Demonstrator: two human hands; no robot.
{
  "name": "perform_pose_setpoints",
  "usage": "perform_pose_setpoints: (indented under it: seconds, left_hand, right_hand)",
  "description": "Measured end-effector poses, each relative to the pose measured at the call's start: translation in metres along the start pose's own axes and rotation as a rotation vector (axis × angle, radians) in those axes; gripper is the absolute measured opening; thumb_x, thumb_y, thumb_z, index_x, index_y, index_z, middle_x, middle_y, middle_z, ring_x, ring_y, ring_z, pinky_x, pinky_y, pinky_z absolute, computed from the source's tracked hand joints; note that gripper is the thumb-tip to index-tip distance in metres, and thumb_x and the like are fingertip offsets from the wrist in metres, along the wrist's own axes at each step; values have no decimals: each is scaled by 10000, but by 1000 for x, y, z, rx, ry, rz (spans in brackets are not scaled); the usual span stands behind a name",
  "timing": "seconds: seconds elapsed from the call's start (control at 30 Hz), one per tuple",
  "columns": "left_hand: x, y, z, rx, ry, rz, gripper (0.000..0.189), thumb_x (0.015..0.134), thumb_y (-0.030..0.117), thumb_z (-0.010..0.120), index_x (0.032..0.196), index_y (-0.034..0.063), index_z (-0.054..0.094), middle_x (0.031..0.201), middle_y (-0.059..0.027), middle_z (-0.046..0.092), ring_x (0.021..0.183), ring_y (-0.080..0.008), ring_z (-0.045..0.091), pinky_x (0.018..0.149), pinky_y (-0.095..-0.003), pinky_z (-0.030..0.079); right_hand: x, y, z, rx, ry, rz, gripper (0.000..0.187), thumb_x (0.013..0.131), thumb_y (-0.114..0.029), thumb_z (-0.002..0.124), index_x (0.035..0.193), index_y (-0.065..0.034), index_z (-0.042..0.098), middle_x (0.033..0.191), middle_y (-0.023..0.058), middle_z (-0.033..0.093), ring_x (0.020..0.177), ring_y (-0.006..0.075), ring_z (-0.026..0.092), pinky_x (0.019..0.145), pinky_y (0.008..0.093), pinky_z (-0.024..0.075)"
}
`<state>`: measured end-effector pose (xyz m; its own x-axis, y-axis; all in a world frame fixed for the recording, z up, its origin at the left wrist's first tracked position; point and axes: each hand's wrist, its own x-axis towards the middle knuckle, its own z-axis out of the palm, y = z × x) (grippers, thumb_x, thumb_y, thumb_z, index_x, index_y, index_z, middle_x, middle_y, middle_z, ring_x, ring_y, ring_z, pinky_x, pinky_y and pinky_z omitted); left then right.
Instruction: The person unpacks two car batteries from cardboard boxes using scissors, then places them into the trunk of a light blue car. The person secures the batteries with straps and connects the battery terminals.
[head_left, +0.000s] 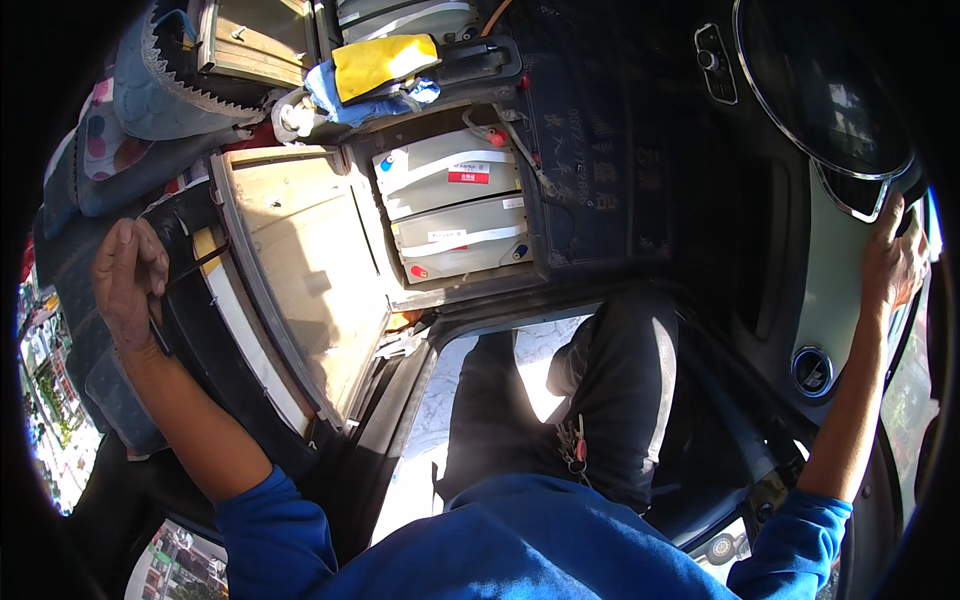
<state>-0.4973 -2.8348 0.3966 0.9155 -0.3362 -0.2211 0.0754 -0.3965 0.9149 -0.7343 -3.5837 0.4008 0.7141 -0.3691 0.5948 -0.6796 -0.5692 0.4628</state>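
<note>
My left hand (129, 281) is raised by the black seat edge at the left, fingers curled around a thin dark tool whose kind I cannot tell. At the far right, my right hand (894, 259) rests on the pale green dashboard panel (829, 292), near the chrome-edged trim; whether it grips anything is unclear. Between the hands, an upper grey battery (442, 202) and a lower grey battery (457, 262) sit side by side in an open compartment. White straps cross them, and red and blue terminal caps show. A hinged wooden lid (300, 225) leans open left of the batteries.
A yellow cloth (382, 64) and a blue cloth (330, 97) lie on the console above the batteries. Another battery (409, 19) shows at the top. A dark floor mat (600, 172) bears writing. The door sill (420, 397) runs beside my legs; keys (576, 446) hang at my waist.
</note>
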Motion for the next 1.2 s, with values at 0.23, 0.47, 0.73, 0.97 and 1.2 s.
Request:
perform_pose_setpoints:
  seconds: [0.23, 0.47, 0.73, 0.97, 1.2]
  left_hand:
    - [3, -15, -3, -15, -75, 101, 347, 1070, 237, 428, 754, 99, 460, 619, 2, 400, 490, -30, 303, 460, -204, 238]
    - [2, -26, -20, 108, -114, 59, 300, 1073, 246, 397, 818, 100, 460, 625, 31, 358, 496, -21, 297, 446, -187, 237]
    - [9, -26, -19, 144, -81, -10, 299, 1075, 282, 428, 832, 117, 482, 609, 54, 354, 453, 12, 297, 407, -166, 242]
    - [10, -19, -13, 172, -113, -32, 318, 1058, 314, 455, 843, 89, 520, 556, 53, 360, 422, 4, 292, 406, -180, 239]
    - [9, -13, -2, 149, -33, -36, 293, 1024, 277, 502, 826, 66, 552, 518, 53, 398, 403, 9, 296, 392, -193, 225]
  right_hand:
    - [0, 9, -6, 29, -99, 51, 844, 940, -754, 310, 1439, -110, 534, 1408, 195, 569, 1260, 395, 565, 1068, 480, 415]
    - [-6, -8, -10, 37, -106, 79, 880, 943, -770, 244, 1437, -97, 524, 1447, 192, 499, 1271, 424, 538, 1044, 553, 410]
    - [-1, -28, -32, 93, -140, 103, 782, 992, -689, 262, 1395, -86, 557, 1371, 200, 543, 1196, 415, 587, 986, 548, 452]
    - [-7, -20, -22, 53, -111, 84, 746, 998, -671, 296, 1415, -106, 547, 1420, 199, 518, 1280, 417, 527, 1054, 542, 413]
    - [-6, -17, -20, 32, -119, 55, 739, 1008, -651, 297, 1421, -86, 532, 1406, 196, 529, 1248, 412, 547, 1034, 521, 430]
